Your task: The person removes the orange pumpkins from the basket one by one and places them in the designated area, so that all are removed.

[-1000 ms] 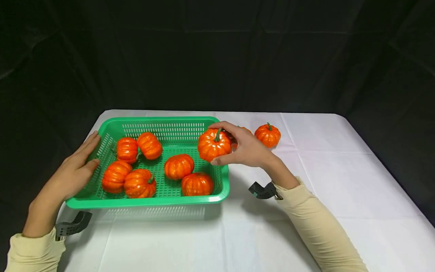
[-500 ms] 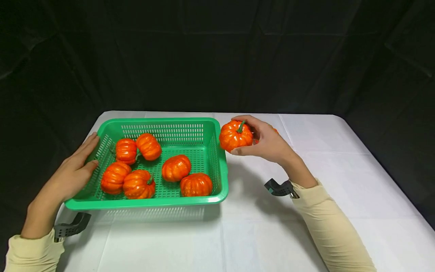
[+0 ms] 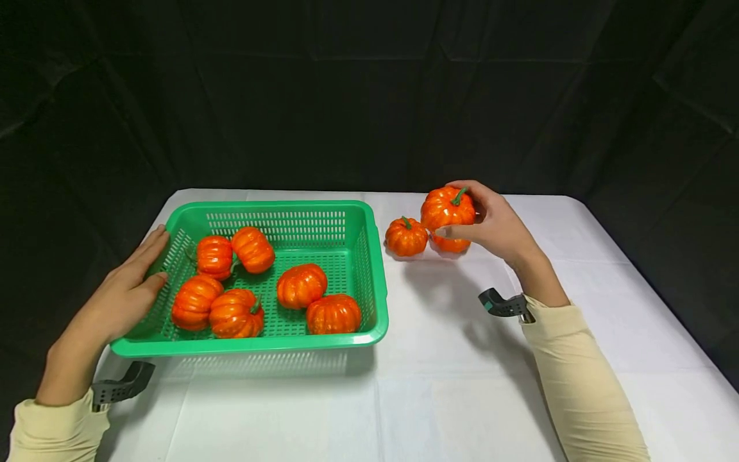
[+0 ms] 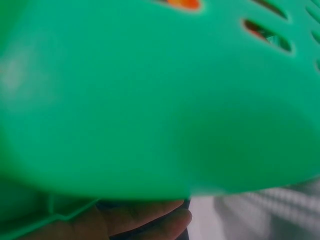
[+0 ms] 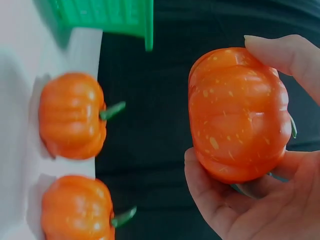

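My right hand (image 3: 498, 221) grips a glossy orange pumpkin (image 3: 446, 208) with a green stem, thumb on one side and fingers round the other. It is raised above the table, to the right of the basket. Two more pumpkins sit below it; one (image 3: 407, 237) is in plain sight, the other (image 3: 453, 244) mostly covered by the held one. The right wrist view shows the held pumpkin (image 5: 239, 115) from beneath, with pale specks. My left hand (image 3: 118, 292) rests on the left rim of a green plastic basket (image 3: 248, 348), fingers straight. Its fingers are partly hidden in the left wrist view.
Inside the basket lie several orange pumpkins, among them one (image 3: 301, 286) right of centre and one (image 3: 237, 313) near the front. A white cloth covers the table (image 3: 439, 391). Black fabric (image 3: 369, 96) hangs behind and at the sides.
My right hand has carried the pumpkin from over the basket's right end rightward, above the two pumpkins on the table. The left hand stays at the basket's left rim.
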Available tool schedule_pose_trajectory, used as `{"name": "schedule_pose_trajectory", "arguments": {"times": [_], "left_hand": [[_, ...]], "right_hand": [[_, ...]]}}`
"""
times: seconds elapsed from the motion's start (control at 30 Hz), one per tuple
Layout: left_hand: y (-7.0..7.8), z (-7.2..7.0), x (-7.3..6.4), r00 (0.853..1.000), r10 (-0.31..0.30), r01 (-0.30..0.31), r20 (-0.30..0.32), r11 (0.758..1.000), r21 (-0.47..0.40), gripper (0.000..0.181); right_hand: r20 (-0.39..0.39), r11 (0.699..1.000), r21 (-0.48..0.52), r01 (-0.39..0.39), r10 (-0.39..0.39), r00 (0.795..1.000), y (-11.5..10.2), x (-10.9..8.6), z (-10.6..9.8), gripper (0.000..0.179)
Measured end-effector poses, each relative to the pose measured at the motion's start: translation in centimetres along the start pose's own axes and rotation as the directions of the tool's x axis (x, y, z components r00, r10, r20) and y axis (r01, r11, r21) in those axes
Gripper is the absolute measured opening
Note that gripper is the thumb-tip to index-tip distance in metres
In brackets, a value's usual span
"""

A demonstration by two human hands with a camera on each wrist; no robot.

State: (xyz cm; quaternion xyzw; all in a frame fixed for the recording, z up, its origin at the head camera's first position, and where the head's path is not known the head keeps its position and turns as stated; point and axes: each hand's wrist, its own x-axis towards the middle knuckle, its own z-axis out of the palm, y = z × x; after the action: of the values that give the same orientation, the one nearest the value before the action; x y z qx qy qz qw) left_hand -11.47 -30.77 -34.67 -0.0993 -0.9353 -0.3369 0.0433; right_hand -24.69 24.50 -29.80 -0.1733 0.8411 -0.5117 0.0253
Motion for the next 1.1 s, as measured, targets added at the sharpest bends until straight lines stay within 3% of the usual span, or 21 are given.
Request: {"name": "schedule_pose_trajectory", "arguments": {"times": [0.5,0.83,1.1], "left_hand": [[-0.1,0.0,-0.1,1.000,0.010,-0.010,-0.004,1.000,0.004,0.063],[-0.1,-0.1,0.0,1.000,0.014,-0.014,-0.003,1.000,0.018,0.063],[-0.1,-0.1,0.0,1.000,0.004,-0.004,-0.002,1.000,0.001,0.062]], "right_hand": [[-0.156,0.993,-0.039,-0.112,0.105,0.982,4.2,0.6,-3.3,0.067],[-0.276,0.971,-0.059,-0.233,0.209,0.938,7.3,0.7,-4.8,0.074],[-0.302,0.946,-0.063,-0.317,0.285,0.910,9.5,0.6,-5.8,0.083]]}}
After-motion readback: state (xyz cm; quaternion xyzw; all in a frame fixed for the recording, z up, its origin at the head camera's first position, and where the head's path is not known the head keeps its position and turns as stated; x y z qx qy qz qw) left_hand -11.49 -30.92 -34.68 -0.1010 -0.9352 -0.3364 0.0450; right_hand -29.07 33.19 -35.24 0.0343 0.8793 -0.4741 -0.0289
